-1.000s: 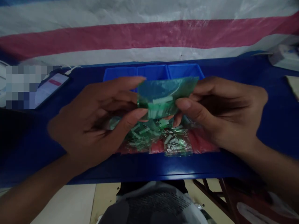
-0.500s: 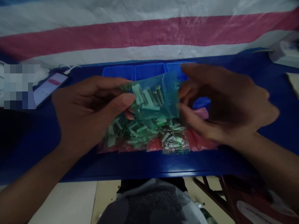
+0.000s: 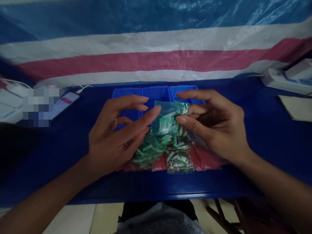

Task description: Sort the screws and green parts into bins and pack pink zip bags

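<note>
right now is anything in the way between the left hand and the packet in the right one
Nothing visible. A fingertip of the left hand overlaps the packet in view; touch is unclear. The right hand holds its other side, and the blue bins sit beyond.

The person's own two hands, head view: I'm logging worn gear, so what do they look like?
The left hand wears what looks like a small, shiny ring on one finger. The right hand shows no jewellery. No gloves, watches or sleeves show on either.
</note>
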The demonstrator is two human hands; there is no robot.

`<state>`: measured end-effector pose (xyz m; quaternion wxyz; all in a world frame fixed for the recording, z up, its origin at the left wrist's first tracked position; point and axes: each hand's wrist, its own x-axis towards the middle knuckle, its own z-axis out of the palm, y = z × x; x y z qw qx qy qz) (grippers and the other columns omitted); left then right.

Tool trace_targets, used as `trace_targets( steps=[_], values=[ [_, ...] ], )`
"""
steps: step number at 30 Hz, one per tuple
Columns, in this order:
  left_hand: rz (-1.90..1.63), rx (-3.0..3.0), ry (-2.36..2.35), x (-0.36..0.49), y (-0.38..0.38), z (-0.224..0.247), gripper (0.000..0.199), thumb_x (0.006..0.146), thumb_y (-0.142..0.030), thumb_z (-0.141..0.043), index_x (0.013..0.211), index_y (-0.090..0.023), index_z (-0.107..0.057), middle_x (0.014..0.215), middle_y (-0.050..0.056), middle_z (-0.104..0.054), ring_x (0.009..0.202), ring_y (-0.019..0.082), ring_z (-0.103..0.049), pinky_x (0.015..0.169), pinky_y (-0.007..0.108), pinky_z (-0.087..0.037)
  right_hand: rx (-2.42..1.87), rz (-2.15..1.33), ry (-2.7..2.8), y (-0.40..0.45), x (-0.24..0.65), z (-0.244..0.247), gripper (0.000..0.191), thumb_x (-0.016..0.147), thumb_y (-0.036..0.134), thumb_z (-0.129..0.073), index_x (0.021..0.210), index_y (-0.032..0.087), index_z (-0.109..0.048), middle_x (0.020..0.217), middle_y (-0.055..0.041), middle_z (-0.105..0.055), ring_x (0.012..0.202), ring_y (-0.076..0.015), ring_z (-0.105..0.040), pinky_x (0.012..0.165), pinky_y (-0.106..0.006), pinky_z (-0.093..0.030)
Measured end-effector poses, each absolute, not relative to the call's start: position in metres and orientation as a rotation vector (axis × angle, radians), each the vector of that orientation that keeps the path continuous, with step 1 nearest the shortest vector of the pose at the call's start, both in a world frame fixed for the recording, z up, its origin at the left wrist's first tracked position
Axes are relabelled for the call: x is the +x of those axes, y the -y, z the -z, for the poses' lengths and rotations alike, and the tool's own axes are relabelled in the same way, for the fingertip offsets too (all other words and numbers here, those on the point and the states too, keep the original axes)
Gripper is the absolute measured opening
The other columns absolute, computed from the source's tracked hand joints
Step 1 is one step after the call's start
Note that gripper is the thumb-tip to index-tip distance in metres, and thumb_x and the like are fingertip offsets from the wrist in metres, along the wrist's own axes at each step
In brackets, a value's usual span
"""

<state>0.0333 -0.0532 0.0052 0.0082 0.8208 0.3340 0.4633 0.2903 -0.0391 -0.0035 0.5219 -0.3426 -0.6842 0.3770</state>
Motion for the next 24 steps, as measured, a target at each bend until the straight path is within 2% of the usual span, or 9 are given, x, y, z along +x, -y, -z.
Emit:
trace_targets(
  steps=[3,7,10,11,13,16,18,20,24],
  values=[
    [-1.501,2.673,-0.895,0.03,0.051,-0.002,0.047,0.098,-0.016,-0.078,0.137,-0.042,-0.076,0.129,0.0,-0.082,0.108,0.025,-0.081,0.073,0.037,-0.074,-0.771,-1.093,1.639,0.039,0.288,0.003,0.01,0.1,0.032,-0.082,0.11,0.029,-0.085,0.074,0.0037,-0.075,0.057,-0.0118,-0.067,0.051,-0.026,-0.054],
    [-1.493,2.676,-0.927,0.028,0.053,-0.006,0.026,0.102,-0.014,-0.075,0.118,-0.033,-0.082,0.099,-0.003,-0.085,0.083,0.018,-0.081,0.071,0.031,-0.071,-0.697,-0.85,1.826,0.04,0.287,0.001,0.028,0.105,0.05,-0.075,0.114,0.026,-0.087,0.094,-0.0048,-0.078,0.08,-0.0172,-0.073,0.068,-0.032,-0.062],
    [-1.485,2.587,-1.05,0.033,0.057,-0.01,0.015,0.101,-0.017,-0.079,0.104,-0.032,-0.081,0.09,-0.007,-0.083,0.074,0.014,-0.079,0.066,0.026,-0.067,-0.63,-0.614,1.92,0.043,0.285,-0.001,0.02,0.102,0.038,-0.081,0.117,0.025,-0.086,0.107,-0.0077,-0.079,0.097,-0.0213,-0.075,0.082,-0.036,-0.064],
    [-1.483,2.555,-1.064,0.035,0.058,-0.011,0.012,0.101,-0.019,-0.08,0.1,-0.031,-0.079,0.085,-0.008,-0.082,0.07,0.013,-0.077,0.063,0.025,-0.065,-0.632,-0.593,1.926,0.043,0.285,-0.001,0.016,0.104,0.029,-0.078,0.117,0.026,-0.086,0.107,-0.0064,-0.081,0.095,-0.0201,-0.076,0.082,-0.035,-0.064],
    [-1.426,2.502,-1.066,0.038,0.059,-0.012,0.012,0.104,-0.024,-0.077,0.094,-0.029,-0.077,0.078,-0.008,-0.079,0.063,0.011,-0.075,0.058,0.023,-0.061,-0.691,-0.593,1.899,0.04,0.288,-0.002,0.024,0.105,0.019,-0.073,0.123,0.03,-0.084,0.102,-0.0019,-0.083,0.085,-0.0171,-0.075,0.078,-0.033,-0.062],
    [-1.31,2.446,-1.157,0.04,0.057,-0.014,0.015,0.108,-0.025,-0.068,0.097,-0.029,-0.077,0.081,-0.007,-0.082,0.065,0.012,-0.077,0.061,0.024,-0.064,-0.888,-0.539,1.771,0.02,0.31,-0.004,0.031,0.102,0.026,-0.078,0.132,0.034,-0.081,0.095,0.0007,-0.081,0.079,-0.0168,-0.074,0.074,-0.032,-0.061],
    [-1.304,2.419,-1.214,0.039,0.055,-0.014,0.014,0.107,-0.025,-0.067,0.104,-0.033,-0.079,0.087,-0.008,-0.084,0.069,0.014,-0.08,0.067,0.026,-0.068,-0.99,-0.463,1.793,-0.001,0.332,-0.004,0.024,0.101,0.035,-0.079,0.123,0.029,-0.085,0.091,-0.0019,-0.081,0.078,-0.0192,-0.074,0.072,-0.033,-0.06],
    [-1.304,2.411,-1.234,0.038,0.053,-0.014,0.014,0.106,-0.027,-0.068,0.109,-0.035,-0.079,0.089,-0.009,-0.085,0.067,0.014,-0.079,0.069,0.028,-0.07,-1.086,-0.402,1.99,-0.022,0.353,-0.002,0.026,0.102,0.042,-0.076,0.119,0.025,-0.085,0.092,-0.0051,-0.083,0.074,-0.0205,-0.072,0.065,-0.034,-0.057],
    [-1.281,2.456,-1.22,0.035,0.051,-0.012,0.013,0.106,-0.029,-0.068,0.109,-0.035,-0.079,0.089,-0.008,-0.086,0.069,0.015,-0.081,0.068,0.029,-0.07,-1.135,-0.366,2.155,-0.042,0.373,0.008,0.019,0.093,0.032,-0.078,0.107,0.027,-0.089,0.089,-0.0061,-0.083,0.076,-0.0228,-0.072,0.068,-0.038,-0.057]
  ],
)
